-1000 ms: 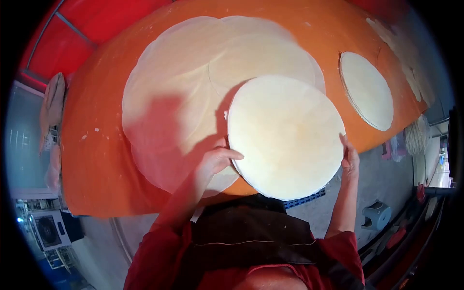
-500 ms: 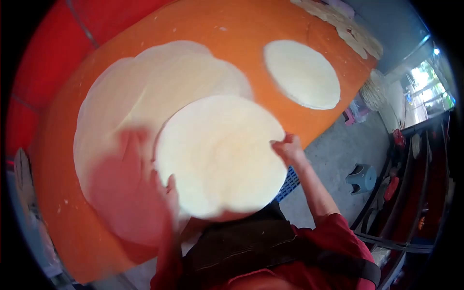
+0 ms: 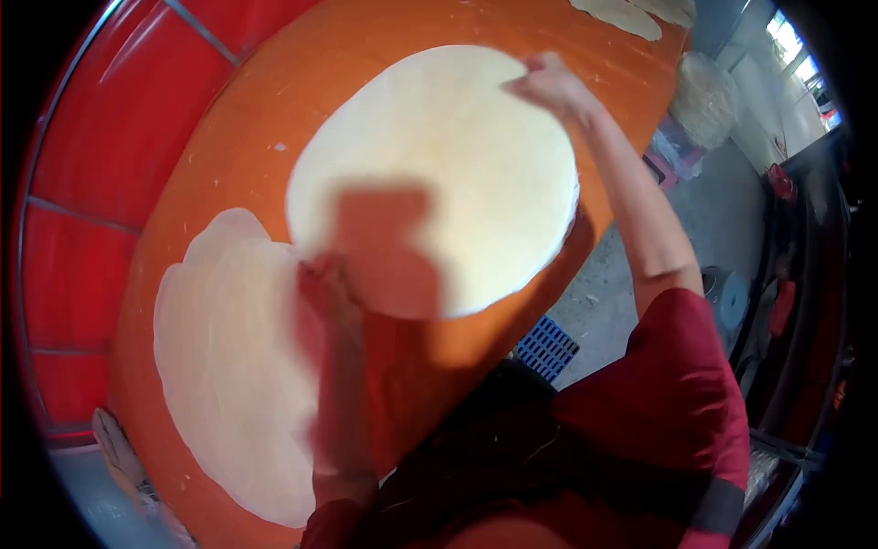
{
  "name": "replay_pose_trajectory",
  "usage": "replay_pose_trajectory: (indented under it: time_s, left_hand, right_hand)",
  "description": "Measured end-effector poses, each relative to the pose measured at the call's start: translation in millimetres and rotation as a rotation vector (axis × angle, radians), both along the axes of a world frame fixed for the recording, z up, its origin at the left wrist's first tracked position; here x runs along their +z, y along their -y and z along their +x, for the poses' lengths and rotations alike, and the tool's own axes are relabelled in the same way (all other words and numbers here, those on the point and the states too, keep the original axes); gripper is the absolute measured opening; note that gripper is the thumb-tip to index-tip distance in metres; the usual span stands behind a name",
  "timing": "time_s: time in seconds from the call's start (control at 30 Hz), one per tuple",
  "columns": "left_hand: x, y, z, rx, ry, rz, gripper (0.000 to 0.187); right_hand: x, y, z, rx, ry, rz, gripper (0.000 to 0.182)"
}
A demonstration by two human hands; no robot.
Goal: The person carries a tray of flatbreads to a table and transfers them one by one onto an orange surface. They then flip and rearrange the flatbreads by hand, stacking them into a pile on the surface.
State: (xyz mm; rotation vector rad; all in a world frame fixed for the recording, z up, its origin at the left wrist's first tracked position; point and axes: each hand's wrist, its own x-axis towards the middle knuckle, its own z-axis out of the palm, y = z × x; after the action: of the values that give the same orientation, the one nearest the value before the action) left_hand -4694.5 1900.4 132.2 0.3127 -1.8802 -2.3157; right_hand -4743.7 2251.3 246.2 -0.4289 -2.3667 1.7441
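A large round sheet of dough [image 3: 476, 183] is held by its rim between my two hands over the orange table. My right hand [image 3: 553, 87] is closed on its far right edge. On the near left edge, my left hand [image 3: 331, 285] grips the rim, its fingers a little blurred. A dark shadow falls across the sheet's lower left part. Left of my left forearm, several overlapping flat dough sheets [image 3: 233, 366] lie on the table. The surface under the held sheet is hidden.
The orange table [image 3: 247, 169] is bordered by red panels [image 3: 119, 174] on the left. More thin dough pieces [image 3: 622, 14] lie at the far edge. A blue plastic crate [image 3: 546, 348] stands on the floor near my body. A grey stool [image 3: 725, 297] is at right.
Both hands have carried the dough sheet away from my body, up and to the right. It now covers the place where a separate round sheet lay. The camera view has shifted.
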Motion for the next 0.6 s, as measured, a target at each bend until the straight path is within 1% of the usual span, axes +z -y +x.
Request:
replay_pose_trajectory:
  time_s: [0.03, 0.1, 0.13, 0.17, 0.23, 0.27, 0.33, 0.37, 0.4, 0.47, 0.5, 0.53, 0.6]
  left_hand:
    - [-37.0, -14.0, -13.0, -0.009, 0.044, 0.063, 0.027]
    - [-61.6, -50.3, -2.4, -0.022, 0.092, 0.04, 0.027]
    - [-55.7, -65.3, -1.1, -0.035, 0.105, -0.155, 0.028]
    - [-50.1, -73.7, -2.5, -0.05, 0.117, -0.351, 0.029]
    - [-45.9, -70.8, -2.2, -0.117, 0.142, -0.308, 0.033]
    - [-42.9, -66.8, 1.2, -0.141, 0.157, -0.284, 0.035]
    - [-28.0, -66.0, -0.8, -0.223, 0.229, -0.489, 0.04]
    - [-21.2, -64.0, -2.5, -0.245, 0.26, -0.589, 0.043]
    - [-23.5, -60.2, -5.3, -0.193, 0.237, -0.687, 0.046]
    - [-36.1, -54.2, -7.6, -0.083, 0.215, -0.872, 0.052]
    - [-37.4, -51.4, -11.5, -0.094, 0.197, -0.791, 0.058]
    - [-41.8, -48.5, -15.4, -0.127, 0.201, -0.749, 0.058]
    - [-51.3, -51.7, -23.8, -0.188, 0.193, -0.653, 0.059]
  right_hand:
    - [-26.3, -35.9, -24.0, 0.053, 0.053, -0.04, 0.034]
    - [-120.8, -87.8, -48.9, 0.122, 0.172, 0.235, 0.031]
    - [-144.7, -103.8, -57.9, 0.156, 0.219, 0.381, 0.031]
    - [-144.9, -105.3, -57.5, 0.065, 0.192, 0.211, 0.029]
    - [-141.9, -88.8, -40.2, -0.11, 0.149, -0.131, 0.026]
    - [-146.1, -87.5, -36.5, -0.047, 0.162, -0.15, 0.026]
    - [-148.1, -97.9, -39.2, 0.089, 0.156, -0.181, 0.026]
    - [-148.5, -102.0, -40.7, 0.107, 0.171, -0.175, 0.027]
    - [-154.3, -106.5, -39.6, 0.125, 0.189, -0.169, 0.029]
    - [-169.7, -113.4, -33.5, 0.083, -0.025, 0.087, 0.037]
    - [-159.9, -97.7, -24.7, 0.065, -0.016, -0.084, 0.039]
    - [-151.7, -82.4, -13.8, 0.044, 0.002, -0.257, 0.042]
    - [-157.1, -79.5, -13.4, 0.086, -0.015, -0.348, 0.047]
